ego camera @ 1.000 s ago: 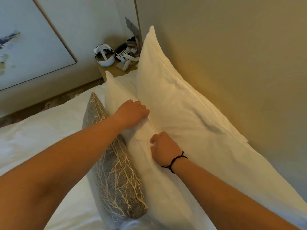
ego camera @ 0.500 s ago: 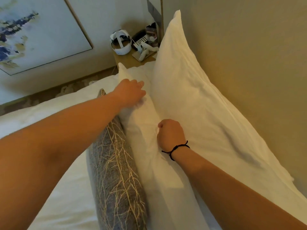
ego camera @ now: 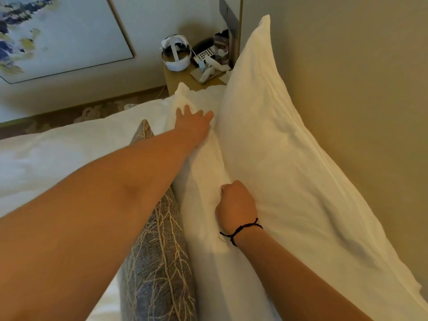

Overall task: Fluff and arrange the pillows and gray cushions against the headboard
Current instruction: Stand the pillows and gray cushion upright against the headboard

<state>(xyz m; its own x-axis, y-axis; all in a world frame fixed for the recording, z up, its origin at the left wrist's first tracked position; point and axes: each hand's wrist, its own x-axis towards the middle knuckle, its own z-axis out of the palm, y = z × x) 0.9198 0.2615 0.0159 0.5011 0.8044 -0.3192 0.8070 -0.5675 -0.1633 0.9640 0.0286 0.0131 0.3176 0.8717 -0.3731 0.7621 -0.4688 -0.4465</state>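
Far left on wall: framed painting (ego camera: pixel 58 35), abstract, blue and green patches. Below it, white bed sheet (ego camera: pixel 58 154) across the left part. Further right at the back, bedside table (ego camera: pixel 178 79) w/ white headset (ego camera: pixel 176 54), phone keypad (ego camera: pixel 205 53) and some small white items, too small to tell. In front, gray cushion (ego camera: pixel 157 269) w/ pale branch pattern, standing on its edge, leaning against front white pillow (ego camera: pixel 203 172); cushion partly hidden under left forearm. Left hand (ego camera: pixel 194 126) stretched far forward, fingers straight and spread, resting on upper part of front white pillow, near its top corner, gripping nothing. Right hand (ego camera: pixel 235 207) nearer to camera, fingers curled tight into the fabric at top edge of the same pillow, in the seam between the 2 pillows; black cord bracelet (ego camera: pixel 240 230) at wrist. Next to the right, back white pillow (ego camera: pixel 289 158), bigger, upright, leaning directly on beige headboard (ego camera: pixel 359 89), touching it along its length; top corner pointing up. Order from left to right: 1 gray cushion, front pillow, back pillow, headboard, each touching the next.
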